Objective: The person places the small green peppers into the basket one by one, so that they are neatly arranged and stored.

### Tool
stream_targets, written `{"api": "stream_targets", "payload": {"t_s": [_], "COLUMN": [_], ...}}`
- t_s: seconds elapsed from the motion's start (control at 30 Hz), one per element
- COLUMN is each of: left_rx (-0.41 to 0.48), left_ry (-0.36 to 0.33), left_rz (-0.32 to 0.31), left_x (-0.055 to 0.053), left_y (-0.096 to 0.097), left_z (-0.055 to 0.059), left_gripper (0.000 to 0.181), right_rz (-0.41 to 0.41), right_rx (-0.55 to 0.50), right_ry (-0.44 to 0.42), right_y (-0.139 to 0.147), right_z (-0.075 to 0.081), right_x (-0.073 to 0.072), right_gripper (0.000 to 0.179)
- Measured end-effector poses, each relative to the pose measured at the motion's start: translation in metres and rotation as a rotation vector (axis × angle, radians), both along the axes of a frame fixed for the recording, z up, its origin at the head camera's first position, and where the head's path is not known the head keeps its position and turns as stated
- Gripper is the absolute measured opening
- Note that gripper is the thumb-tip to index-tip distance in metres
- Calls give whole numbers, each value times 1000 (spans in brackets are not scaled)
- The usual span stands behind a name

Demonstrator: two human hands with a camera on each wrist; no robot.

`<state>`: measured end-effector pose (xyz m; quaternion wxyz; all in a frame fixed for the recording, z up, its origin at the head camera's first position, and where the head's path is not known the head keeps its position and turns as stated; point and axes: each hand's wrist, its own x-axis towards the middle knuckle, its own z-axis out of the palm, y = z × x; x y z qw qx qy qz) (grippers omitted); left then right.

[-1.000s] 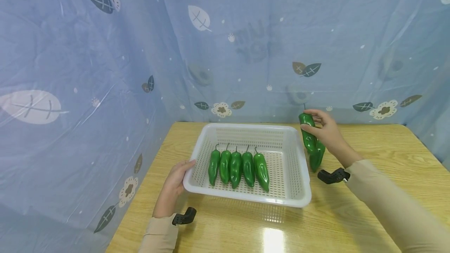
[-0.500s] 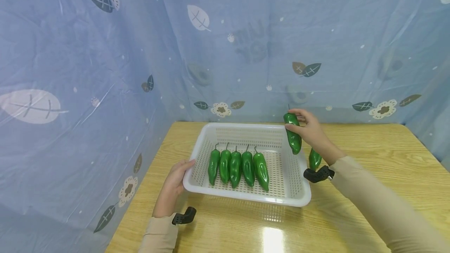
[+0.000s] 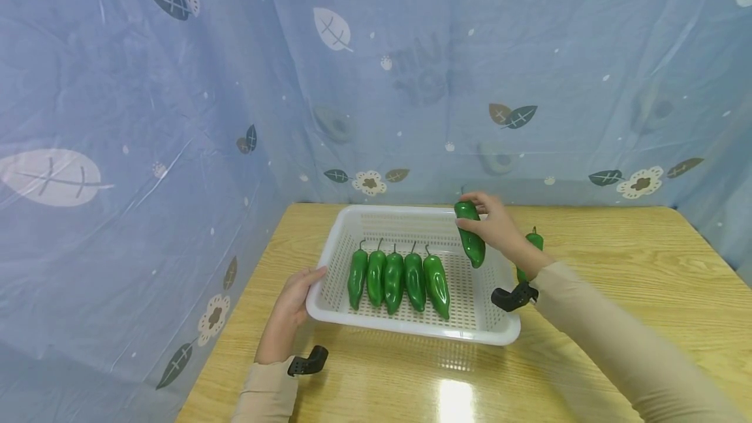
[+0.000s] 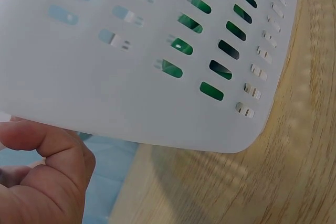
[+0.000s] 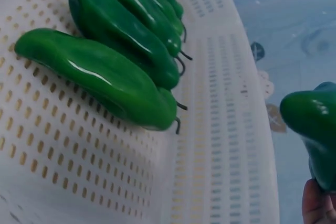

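My right hand (image 3: 498, 228) pinches a glossy green chili pepper (image 3: 473, 248) between thumb and fingers, over the right part of a white perforated plastic basket (image 3: 405, 331). In the right wrist view, the end of this held pepper (image 5: 321, 124) shows at the right edge. My left hand (image 3: 292, 297) grips the left rim of the basket, with curled fingers visible in the left wrist view. Several green chili peppers (image 3: 393, 282) lie side by side in the basket, stems toward the back. One more green pepper (image 3: 534, 239) is on the table beside the basket, partly hidden by my right wrist.
The basket stands on a light wooden table (image 3: 623, 266). A blue patterned curtain (image 3: 411, 116) hangs behind the table and along its left side. Black wrist camera mounts (image 3: 514, 296) sit at both sleeves.
My right hand has carried the pepper left, from above the table beside the basket to over the basket's right part. My left hand and the basket have stayed in place.
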<state>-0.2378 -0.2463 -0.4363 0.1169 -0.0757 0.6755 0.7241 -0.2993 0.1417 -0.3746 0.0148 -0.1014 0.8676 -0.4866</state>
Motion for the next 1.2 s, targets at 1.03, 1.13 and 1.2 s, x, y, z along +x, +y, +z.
{"api": "stream_targets", "payload": {"t_s": [1.03,1.13,1.2], "left_rx": [-10,-17,-18], "left_ry": [-13,-13,-11], "left_rz": [30,36,37], "left_x": [-2,-2,-1], "left_y": [-1,0,0], "left_z": [-1,-1,-1], "left_gripper": [41,41,41], "right_rz": [35,28,37], "right_rx": [244,308,357], "right_ry": [-65,-82,-88], "right_y": [-48,-51,-52], "right_z": [-20,-21,-23], "right_x": [9,11,13], "right_gripper": [45,43,42]}}
